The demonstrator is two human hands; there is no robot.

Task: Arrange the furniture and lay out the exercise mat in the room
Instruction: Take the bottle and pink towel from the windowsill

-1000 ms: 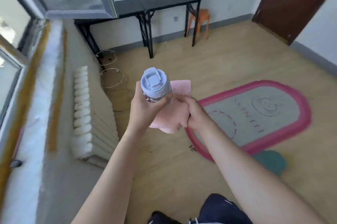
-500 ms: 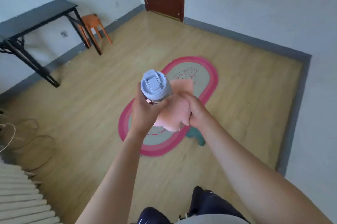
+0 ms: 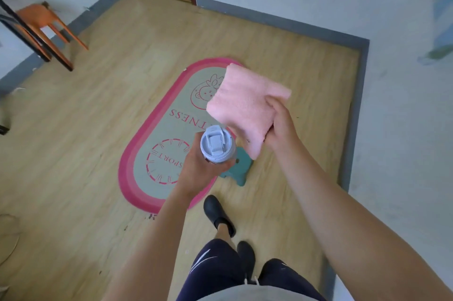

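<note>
L hand (image 3: 196,168) wrapped round bottle (image 3: 217,145), R hand (image 3: 282,129) gripping folded pink towel (image 3: 247,107), mat (image 3: 169,134) flat on floor (image 3: 73,141) below hands, teal stool (image 3: 236,169) touching mat's R edge, orange stool (image 3: 40,17) far L by wall

The towel (image 3: 245,107) was fluffy pink cloth, the bottle's lid (image 3: 217,145) smooth matt plastic, the floor (image 3: 73,134) pale wood-look boards with a slight sheen.

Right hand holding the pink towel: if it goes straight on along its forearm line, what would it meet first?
Probably the far end of the exercise mat; nothing else shows in between. The right hand is held above it, so the depth is unclear.
</note>
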